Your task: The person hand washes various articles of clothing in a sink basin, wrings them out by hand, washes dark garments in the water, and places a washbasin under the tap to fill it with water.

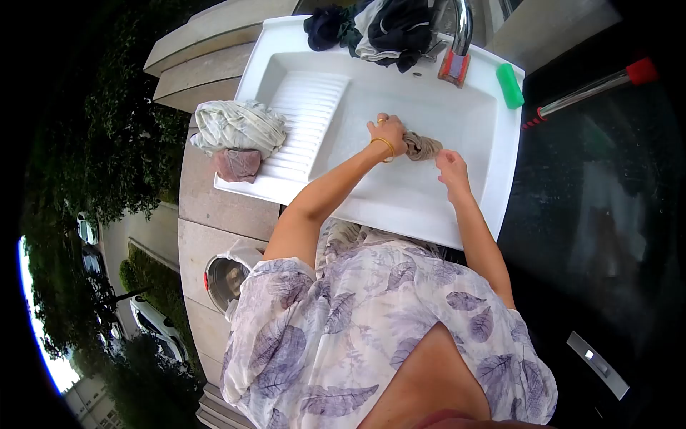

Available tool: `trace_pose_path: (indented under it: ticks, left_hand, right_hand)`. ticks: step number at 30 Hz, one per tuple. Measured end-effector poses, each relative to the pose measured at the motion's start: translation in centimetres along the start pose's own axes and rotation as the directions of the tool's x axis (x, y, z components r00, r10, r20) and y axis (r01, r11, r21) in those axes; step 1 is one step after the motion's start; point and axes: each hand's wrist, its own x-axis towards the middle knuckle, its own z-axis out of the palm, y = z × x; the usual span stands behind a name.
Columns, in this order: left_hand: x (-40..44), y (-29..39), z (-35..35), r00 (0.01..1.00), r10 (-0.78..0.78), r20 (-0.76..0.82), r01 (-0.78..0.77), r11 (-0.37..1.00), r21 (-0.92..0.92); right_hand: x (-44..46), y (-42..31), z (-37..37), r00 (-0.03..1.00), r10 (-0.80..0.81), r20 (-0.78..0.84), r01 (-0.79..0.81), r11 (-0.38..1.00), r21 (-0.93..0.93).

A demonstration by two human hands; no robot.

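A bunched greyish-brown cloth (423, 147) lies between my hands over the basin of the white sink (357, 193). My left hand (388, 134), with a gold bracelet at the wrist, is closed on the cloth's left end. At its right end is my right hand (452, 170), fingers bent and pinching the cloth's edge. Ribs of the built-in washboard (304, 118) show left of the basin.
White cloth (239, 127) and a pink bundle (238, 165) sit on the sink's left edge. Dark clothes (400, 32) lie at the back beside the faucet (462, 28). A green object (509, 86) rests on the right rim. A metal pole (586, 96) is farther right.
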Motion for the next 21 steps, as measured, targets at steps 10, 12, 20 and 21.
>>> trace_pose_path:
  ticks: [10, 12, 20, 21]
  left_hand:
    - [-3.3, 2.9, -6.7, 0.934, 0.310, 0.176, 0.189, -0.013, -0.982]
    - [-4.2, 3.7, -7.7, 0.960, 0.179, 0.217, 0.255, -0.230, -0.939]
    - [0.4, 3.6, -1.8, 0.982, -0.188, 0.035, 0.045, 0.046, -0.998]
    - [0.2, 3.6, -2.4, 0.984, -0.118, 0.136, 0.135, -0.016, -0.991]
  right_hand:
    - [0.2, -4.9, 1.9, 0.778, 0.021, 0.628, -0.492, 0.642, 0.588]
    - [-0.5, -6.0, 2.6, 0.776, -0.053, 0.629, -0.458, 0.639, 0.618]
    - [-1.1, -5.9, 4.9, 0.765, -0.097, 0.637, -0.401, 0.701, 0.589]
    - [-0.6, -5.5, 5.0, 0.780, -0.064, 0.623, -0.397, 0.719, 0.571]
